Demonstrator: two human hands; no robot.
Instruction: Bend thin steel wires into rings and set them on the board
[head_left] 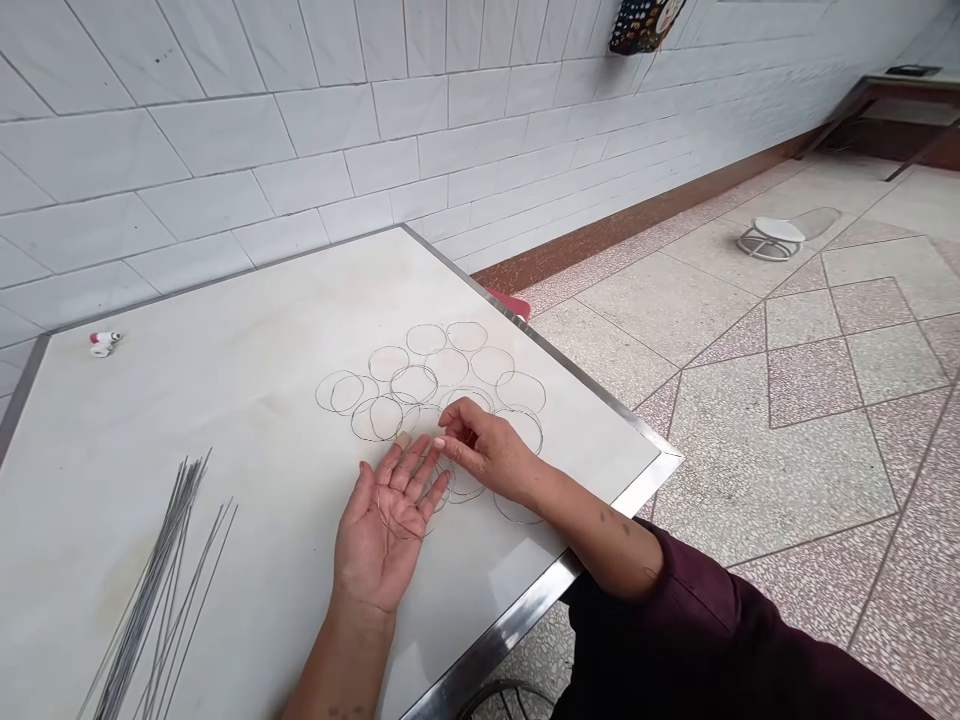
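My left hand (386, 535) is palm up with its fingers stretched out and slightly apart. A thin curved wire (397, 527) lies across that palm and arcs up towards the other hand. Thumb and fingers of my right hand (484, 450) are bent in a pinch just above the left fingertips, apparently on this wire; the exact grip is partly hidden. Around and beyond both hands, several thin wire rings (413, 367) lie flat on the white table (255, 410), many overlapping. Some rings are partly covered by my right hand.
A bundle of straight wires (154, 590) lies at the table's left front. Small red-and-white objects (105, 343) sit near the far left corner. Metal trim (630, 480) edges the table. A tiled wall (315, 130) stands behind; a low white stool (772, 237) is on the floor.
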